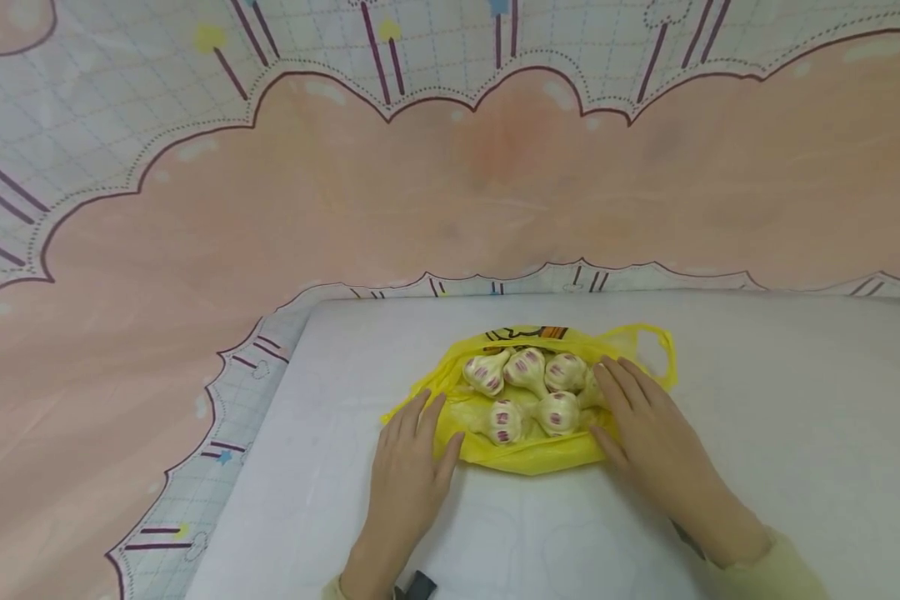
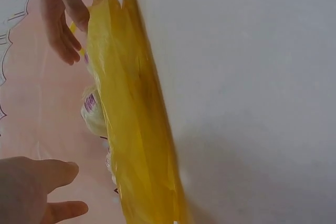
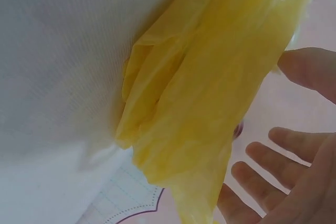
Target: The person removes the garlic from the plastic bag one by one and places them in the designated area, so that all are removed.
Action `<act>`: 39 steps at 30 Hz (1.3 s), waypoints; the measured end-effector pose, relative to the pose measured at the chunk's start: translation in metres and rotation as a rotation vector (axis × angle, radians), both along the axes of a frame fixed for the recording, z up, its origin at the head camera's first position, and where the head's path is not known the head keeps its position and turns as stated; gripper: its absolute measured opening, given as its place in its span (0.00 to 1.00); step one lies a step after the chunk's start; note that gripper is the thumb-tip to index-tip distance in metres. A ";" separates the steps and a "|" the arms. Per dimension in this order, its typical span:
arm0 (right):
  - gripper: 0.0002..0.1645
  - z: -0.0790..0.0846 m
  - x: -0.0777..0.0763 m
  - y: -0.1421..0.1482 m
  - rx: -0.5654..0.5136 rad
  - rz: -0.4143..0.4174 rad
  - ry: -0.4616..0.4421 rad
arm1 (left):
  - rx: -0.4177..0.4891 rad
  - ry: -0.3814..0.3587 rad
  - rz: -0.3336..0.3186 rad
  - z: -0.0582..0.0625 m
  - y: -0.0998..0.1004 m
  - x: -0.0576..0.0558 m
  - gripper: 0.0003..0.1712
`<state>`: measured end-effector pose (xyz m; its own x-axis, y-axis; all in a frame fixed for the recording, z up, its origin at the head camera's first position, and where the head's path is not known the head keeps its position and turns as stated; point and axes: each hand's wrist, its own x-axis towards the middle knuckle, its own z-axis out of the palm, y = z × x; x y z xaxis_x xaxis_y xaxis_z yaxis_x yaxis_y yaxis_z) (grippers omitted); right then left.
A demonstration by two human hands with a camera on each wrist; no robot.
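Observation:
Several garlic bulbs (image 1: 558,412), pale with purple streaks, lie in a spread-open yellow plastic bag (image 1: 532,460) on the white table. At the bag's left end is my left hand (image 1: 408,467), its fingers extended and the thumb apart. My right hand (image 1: 656,446) reaches over the right end, partly covering a bulb there. Its fingers (image 3: 278,166) look straight and spaced in the right wrist view, beside the bag's side. Neither hand grips anything. Whether the fingertips touch the plastic, I cannot tell.
The white tabletop (image 1: 795,400) extends around the bag. A looped bag handle (image 1: 671,358) sticks out at the right. Behind the table and down its left side hangs a pink patterned cloth (image 1: 450,192). Something small and black (image 1: 420,586) sits by the left wrist.

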<state>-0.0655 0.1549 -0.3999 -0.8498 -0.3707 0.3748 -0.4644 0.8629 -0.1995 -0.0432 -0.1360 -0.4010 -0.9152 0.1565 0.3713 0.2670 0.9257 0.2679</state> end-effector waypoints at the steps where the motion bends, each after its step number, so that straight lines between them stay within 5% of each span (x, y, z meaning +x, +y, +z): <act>1: 0.42 0.000 -0.001 0.000 0.002 -0.001 -0.008 | 0.005 0.006 0.000 0.000 0.000 -0.001 0.30; 21: 0.40 0.007 -0.011 0.002 0.031 0.017 -0.068 | 0.075 0.006 0.036 -0.003 -0.002 -0.019 0.25; 33: 0.39 0.009 -0.014 0.001 0.063 0.020 -0.094 | 0.121 -0.080 0.075 -0.004 0.000 -0.031 0.24; 39: 0.38 0.007 -0.018 0.002 0.062 0.039 -0.080 | 0.147 -0.052 0.068 -0.006 0.000 -0.039 0.23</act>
